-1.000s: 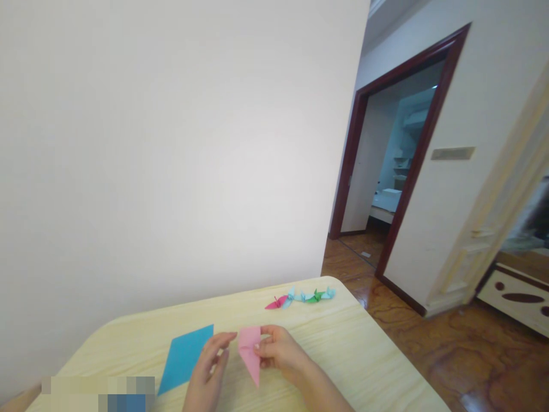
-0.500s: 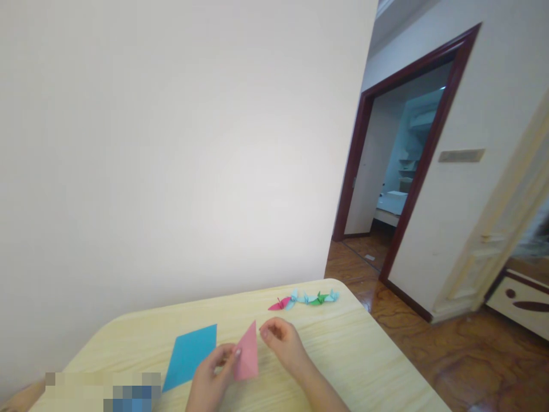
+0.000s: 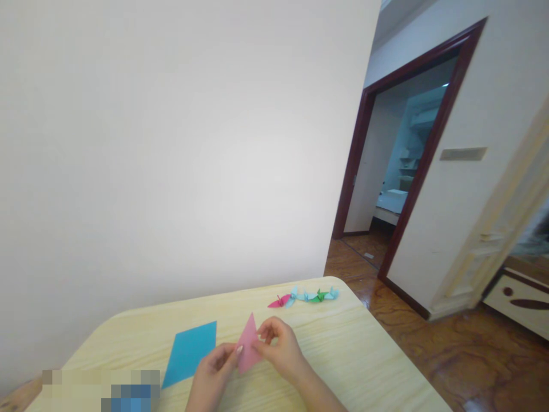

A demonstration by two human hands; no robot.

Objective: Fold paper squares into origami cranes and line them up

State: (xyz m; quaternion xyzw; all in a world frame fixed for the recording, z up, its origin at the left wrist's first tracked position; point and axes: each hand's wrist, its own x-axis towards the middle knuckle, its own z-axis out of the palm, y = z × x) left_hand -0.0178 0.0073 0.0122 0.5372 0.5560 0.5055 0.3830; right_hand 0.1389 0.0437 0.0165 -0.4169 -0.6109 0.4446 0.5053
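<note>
A folded sheet of pink paper [image 3: 247, 349], pointed at the top, is held up over the table between both hands. My left hand [image 3: 214, 366] pinches its left edge, thumb in front. On the opposite edge, my right hand [image 3: 278, 346] grips the paper between thumb and fingers. Flat on the table to the left of my left hand lies a blue sheet of paper [image 3: 191, 350]. Beyond my right hand stands a row of several folded paper cranes, among them a dark pink crane [image 3: 279, 301] and a green crane [image 3: 319, 296].
The pale wood-grain table [image 3: 369, 355] has rounded corners and stands against a white wall [image 3: 193, 171]. A pixelated patch [image 3: 103, 389] covers its front left part. To the right are a brown floor [image 3: 472, 355] and a dark red door frame [image 3: 412, 229].
My right hand has moved left and taken hold of the pink paper's right edge; half a second ago it was apart from it. The paper has turned slightly. The left hand keeps its pinch.
</note>
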